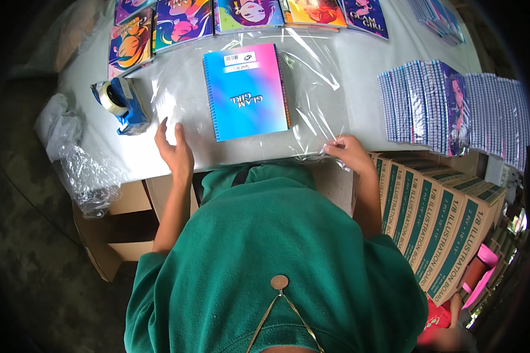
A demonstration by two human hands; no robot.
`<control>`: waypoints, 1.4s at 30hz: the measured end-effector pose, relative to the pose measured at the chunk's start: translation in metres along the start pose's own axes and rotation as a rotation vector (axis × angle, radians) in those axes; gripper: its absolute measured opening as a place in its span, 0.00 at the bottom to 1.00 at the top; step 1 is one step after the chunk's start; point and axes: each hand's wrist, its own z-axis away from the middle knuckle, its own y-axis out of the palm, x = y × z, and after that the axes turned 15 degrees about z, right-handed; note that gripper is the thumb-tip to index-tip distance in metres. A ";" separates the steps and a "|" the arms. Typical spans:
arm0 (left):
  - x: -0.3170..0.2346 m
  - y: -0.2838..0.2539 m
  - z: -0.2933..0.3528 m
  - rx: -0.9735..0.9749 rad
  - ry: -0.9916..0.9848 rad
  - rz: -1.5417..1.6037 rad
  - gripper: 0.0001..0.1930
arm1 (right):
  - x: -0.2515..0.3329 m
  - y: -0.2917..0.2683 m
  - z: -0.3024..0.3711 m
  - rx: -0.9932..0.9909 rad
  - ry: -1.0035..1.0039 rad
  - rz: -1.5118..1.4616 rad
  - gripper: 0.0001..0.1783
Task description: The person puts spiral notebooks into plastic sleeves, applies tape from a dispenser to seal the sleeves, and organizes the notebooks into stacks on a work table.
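A spiral notebook (247, 106) with a blue and pink cover lies on a sheet of clear plastic film (315, 109), which is spread over the white table. At the table's near edge, my right hand (352, 154) pinches the film's near right corner. My left hand (176, 152) is held near the table edge, left of the notebook, fingers apart and holding nothing. Whether its fingertips touch the film I cannot tell. Beyond it stands a blue tape dispenser (129, 106) with a roll of tape.
Colourful notebooks (247, 15) line the far side of the table (365, 53). Bundles of spiral notebooks (424, 106) stand at the right, above stacked cartons (436, 217). Crumpled clear plastic (82, 159) hangs off the left edge over an open cardboard box (112, 241). Another person (441, 323) is at lower right.
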 end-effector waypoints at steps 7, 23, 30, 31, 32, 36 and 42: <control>-0.035 -0.039 0.037 0.658 -0.729 0.182 0.17 | 0.033 0.021 0.021 0.214 -0.160 -1.194 0.19; -0.056 -0.039 0.063 0.930 -0.957 0.237 0.25 | 0.033 0.084 0.026 -0.082 -0.119 -1.661 0.41; -0.060 -0.029 0.075 1.173 -0.920 0.333 0.27 | 0.078 0.096 0.017 0.229 -0.002 -1.292 0.25; -0.059 -0.027 0.076 1.230 -0.893 0.395 0.28 | 0.082 0.095 0.018 0.242 0.008 -1.414 0.24; -0.062 -0.026 0.078 1.241 -0.916 0.349 0.30 | 0.080 0.096 0.017 0.279 -0.037 -1.517 0.24; -0.074 -0.018 0.073 1.307 -0.921 0.509 0.38 | 0.069 0.097 0.017 0.425 -0.137 -1.796 0.22; -0.042 0.002 0.080 0.757 -1.152 1.128 0.42 | 0.049 0.104 0.018 0.484 -0.155 -1.655 0.22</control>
